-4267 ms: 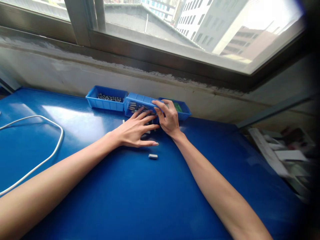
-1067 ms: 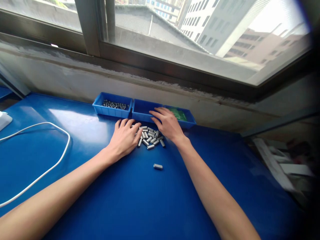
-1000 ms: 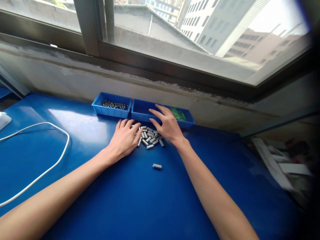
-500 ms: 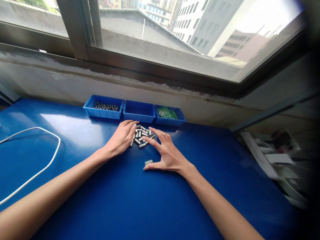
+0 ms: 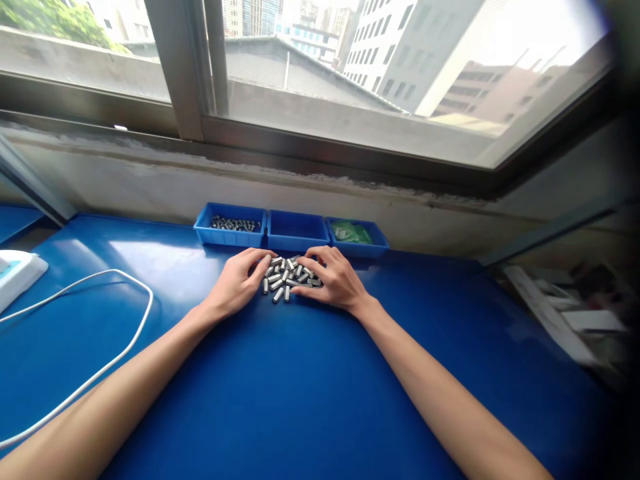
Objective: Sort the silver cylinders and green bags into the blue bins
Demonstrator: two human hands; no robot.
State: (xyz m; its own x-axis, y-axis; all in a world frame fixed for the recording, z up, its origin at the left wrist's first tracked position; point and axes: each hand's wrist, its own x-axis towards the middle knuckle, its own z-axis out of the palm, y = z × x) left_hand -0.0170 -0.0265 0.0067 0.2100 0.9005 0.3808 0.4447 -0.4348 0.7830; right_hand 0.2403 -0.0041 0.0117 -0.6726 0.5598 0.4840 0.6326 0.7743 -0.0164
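A loose heap of several short, shiny metal cylinders (image 5: 285, 275) lies on the blue tabletop (image 5: 300, 387), in the middle of the head view. At the heap's left edge is my left hand (image 5: 243, 279), its fingers curved and apart, thumb against the nearest pieces. My right hand (image 5: 336, 279) cups the right side, fingers bent over the pieces and the thumb stretched along the near side. Neither hand has anything lifted. Some cylinders are partly hidden beneath the right fingers.
Behind the heap stand three blue bins in a row: a left bin (image 5: 203, 230) of small metal parts, a middle bin (image 5: 299, 244), and a right bin (image 5: 383, 248) with a green bag. A white cable (image 5: 145, 320) and a white power strip (image 5: 17, 277) are at left.
My right hand has drawn inward and curled round the heap. The single cylinder that lay apart by its thumb is no longer separate. The camera view has shifted slightly left.
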